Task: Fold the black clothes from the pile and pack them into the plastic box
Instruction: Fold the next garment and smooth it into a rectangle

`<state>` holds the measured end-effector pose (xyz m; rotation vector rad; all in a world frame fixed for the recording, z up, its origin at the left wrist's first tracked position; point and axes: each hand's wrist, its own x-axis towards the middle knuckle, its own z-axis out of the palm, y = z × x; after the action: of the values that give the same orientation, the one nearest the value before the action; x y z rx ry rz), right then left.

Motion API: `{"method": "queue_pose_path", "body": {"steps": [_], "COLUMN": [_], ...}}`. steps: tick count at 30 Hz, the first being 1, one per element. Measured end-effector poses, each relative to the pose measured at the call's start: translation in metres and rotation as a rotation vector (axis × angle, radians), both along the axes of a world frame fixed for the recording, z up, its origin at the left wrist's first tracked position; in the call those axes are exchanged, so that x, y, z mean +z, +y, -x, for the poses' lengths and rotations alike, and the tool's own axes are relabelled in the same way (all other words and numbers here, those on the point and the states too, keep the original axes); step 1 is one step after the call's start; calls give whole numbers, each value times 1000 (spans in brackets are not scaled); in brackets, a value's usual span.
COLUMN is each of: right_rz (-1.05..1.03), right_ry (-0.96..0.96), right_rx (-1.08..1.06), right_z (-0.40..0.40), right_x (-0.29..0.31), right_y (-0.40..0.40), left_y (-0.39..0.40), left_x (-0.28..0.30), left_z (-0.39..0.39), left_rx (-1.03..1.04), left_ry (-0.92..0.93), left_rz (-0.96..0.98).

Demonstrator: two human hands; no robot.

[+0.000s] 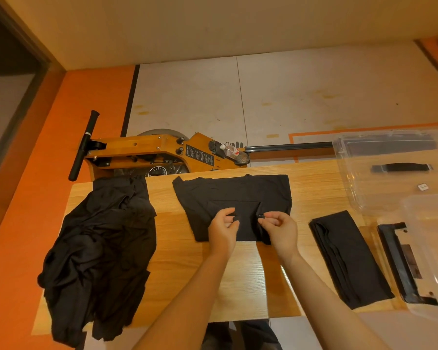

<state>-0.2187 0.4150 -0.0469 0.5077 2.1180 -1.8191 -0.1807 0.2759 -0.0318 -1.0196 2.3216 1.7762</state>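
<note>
A black garment (233,195) lies spread flat on the middle of the wooden table (314,180). My left hand (223,229) and my right hand (280,229) sit side by side on its near part, each pinching a bit of the cloth between thumb and fingers. A crumpled pile of black clothes (99,253) covers the table's left end and hangs over the edge. A folded black garment (349,258) lies flat to the right of my hands. The clear plastic box (430,248) stands at the right edge, its lid (387,170) behind it.
Behind the table stands a wooden exercise machine (147,152) with a black handle (84,145) and a plastic bottle (234,151) on it. Bare tabletop lies between my forearms and in front of the pile.
</note>
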Motion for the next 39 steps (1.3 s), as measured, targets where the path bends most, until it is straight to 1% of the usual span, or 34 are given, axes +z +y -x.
{"method": "queue_pose_path", "body": {"steps": [2, 7, 19, 27, 28, 30, 32, 34, 39], "right_rz": [3, -5, 12, 34, 50, 77, 58, 11, -60], "right_ry": [2, -3, -36, -35, -44, -61, -71, -68, -61], "right_rx": [18, 37, -73, -14, -15, -16, -12, -11, -38], "right_z": [-8, -23, -29, -34, -35, -36, -37, -37, -39], "right_x": [-4, -7, -6, -3, -3, -3, -4, -7, -17], "right_y": [-7, -16, -20, -23, -23, -24, -24, -25, -28], "left_y": [5, 10, 12, 10, 10, 9, 9, 7, 2], "left_x": [-1, -4, -5, -8, -9, -10, -7, -5, -4], "left_z": [-2, -6, -11, -12, -12, -12, -11, -10, -9], "left_rx": [27, 24, 1, 4, 5, 32, 71, 88, 39], "left_ry": [-2, 0, 8, 8, 8, 12, -5, -30, -70], "left_rz": [-33, -28, -30, -64, -82, -181, -294, -365, -400]}}
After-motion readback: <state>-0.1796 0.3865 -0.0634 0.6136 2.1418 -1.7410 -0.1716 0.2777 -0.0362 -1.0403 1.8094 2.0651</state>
